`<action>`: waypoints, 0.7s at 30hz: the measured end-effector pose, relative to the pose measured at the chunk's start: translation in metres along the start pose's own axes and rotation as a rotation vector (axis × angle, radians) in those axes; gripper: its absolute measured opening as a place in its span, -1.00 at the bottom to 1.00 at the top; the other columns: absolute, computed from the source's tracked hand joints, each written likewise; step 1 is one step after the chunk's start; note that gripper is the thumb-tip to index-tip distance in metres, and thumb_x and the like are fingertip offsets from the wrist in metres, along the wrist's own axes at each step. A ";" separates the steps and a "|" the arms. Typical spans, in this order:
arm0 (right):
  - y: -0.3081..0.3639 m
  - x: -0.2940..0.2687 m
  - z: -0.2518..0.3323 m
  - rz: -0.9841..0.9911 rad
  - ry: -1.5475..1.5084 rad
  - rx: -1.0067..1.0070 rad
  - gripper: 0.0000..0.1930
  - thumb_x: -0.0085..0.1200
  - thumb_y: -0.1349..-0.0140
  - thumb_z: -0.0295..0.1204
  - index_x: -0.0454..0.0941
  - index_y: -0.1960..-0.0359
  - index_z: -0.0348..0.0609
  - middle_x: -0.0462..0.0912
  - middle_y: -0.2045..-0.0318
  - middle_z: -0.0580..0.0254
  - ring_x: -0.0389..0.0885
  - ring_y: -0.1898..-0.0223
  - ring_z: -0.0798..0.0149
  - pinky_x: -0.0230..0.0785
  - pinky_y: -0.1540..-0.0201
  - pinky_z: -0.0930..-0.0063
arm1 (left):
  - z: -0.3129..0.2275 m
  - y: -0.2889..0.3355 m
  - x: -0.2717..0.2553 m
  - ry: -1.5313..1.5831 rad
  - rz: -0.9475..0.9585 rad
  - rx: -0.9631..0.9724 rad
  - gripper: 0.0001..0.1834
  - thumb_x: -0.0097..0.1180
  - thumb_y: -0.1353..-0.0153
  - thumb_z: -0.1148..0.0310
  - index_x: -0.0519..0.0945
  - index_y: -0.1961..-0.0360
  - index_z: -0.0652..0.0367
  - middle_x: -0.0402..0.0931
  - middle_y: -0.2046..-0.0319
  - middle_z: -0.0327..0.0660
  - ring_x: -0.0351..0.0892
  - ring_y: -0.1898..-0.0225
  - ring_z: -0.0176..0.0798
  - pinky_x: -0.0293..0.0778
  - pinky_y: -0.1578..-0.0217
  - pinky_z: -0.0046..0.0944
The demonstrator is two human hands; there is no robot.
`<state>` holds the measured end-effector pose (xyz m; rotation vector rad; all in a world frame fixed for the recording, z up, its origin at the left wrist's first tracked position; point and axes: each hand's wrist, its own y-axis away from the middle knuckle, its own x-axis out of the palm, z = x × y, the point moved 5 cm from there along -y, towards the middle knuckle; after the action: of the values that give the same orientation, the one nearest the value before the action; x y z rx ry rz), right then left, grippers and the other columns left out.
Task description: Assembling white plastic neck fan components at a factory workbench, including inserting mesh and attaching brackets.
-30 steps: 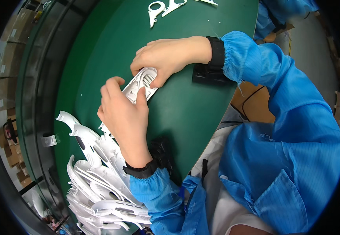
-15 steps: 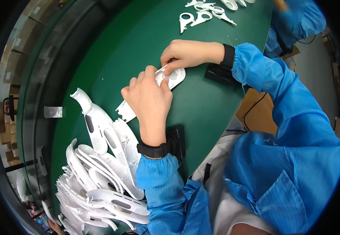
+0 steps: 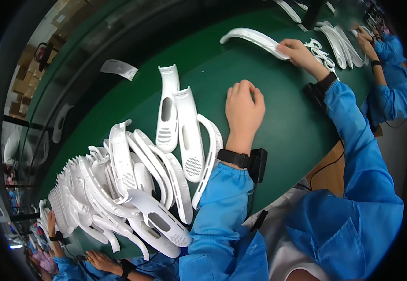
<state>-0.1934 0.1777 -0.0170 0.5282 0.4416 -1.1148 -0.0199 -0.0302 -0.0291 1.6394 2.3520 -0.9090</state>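
My right hand [image 3: 299, 55] grips the near end of a long curved white plastic shell [image 3: 250, 36], held toward the far side of the green table. Over the middle of the table, my left hand [image 3: 244, 111] is back side up with its fingers curled together. Whatever it may hold is hidden beneath the fingers. Left of that hand, two white shells with a slot and a perforated patch lie side by side, one being the nearer shell [image 3: 190, 136]. A narrow curved white strip [image 3: 207, 159] lies beside them, close to my left wrist.
A large pile of white shells [image 3: 91, 187] covers the table's left part. Small white ringed parts [image 3: 319, 52] and more long shells [image 3: 337, 44] lie at the far right. Other people's hands [image 3: 103, 261] show at lower left, and a blue-sleeved co-worker [image 3: 391, 89] at right.
The shell that was in both hands is now in my right hand only, farther off and to the right. My left hand has come off it. The view has shifted, showing more people.
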 end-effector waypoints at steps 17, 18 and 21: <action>-0.143 0.271 0.252 0.578 0.335 -0.467 -0.54 0.09 -0.25 -0.15 0.44 -0.20 0.22 0.55 0.04 0.16 0.52 0.30 0.31 0.48 0.28 0.41 | 0.011 -0.005 0.005 -0.080 -0.008 -0.040 -0.89 0.10 -0.02 0.44 0.53 0.45 0.27 0.52 0.46 0.00 0.50 0.35 0.05 0.45 0.35 -0.03; -0.145 0.278 0.252 0.597 0.336 -0.423 -0.60 0.09 -0.24 -0.13 0.53 -0.12 0.17 0.55 0.04 0.21 0.50 0.28 0.32 0.45 0.27 0.42 | 0.009 -0.005 0.002 -0.034 -0.092 -0.001 -0.86 0.12 -0.01 0.43 0.53 0.44 0.29 0.53 0.45 0.01 0.51 0.35 0.06 0.47 0.34 -0.05; -0.158 0.293 0.245 0.644 0.424 -0.412 -0.58 0.10 -0.23 -0.15 0.53 -0.12 0.12 0.57 0.06 0.24 0.50 0.23 0.35 0.42 0.24 0.47 | 0.015 -0.002 0.001 0.058 -0.176 -0.027 -0.83 0.14 0.01 0.40 0.52 0.44 0.31 0.53 0.43 0.03 0.52 0.32 0.06 0.51 0.29 -0.07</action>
<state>-0.2110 -0.2350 -0.0203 0.4880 0.7811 -0.2725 -0.0250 -0.0381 -0.0405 1.4871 2.5691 -0.8648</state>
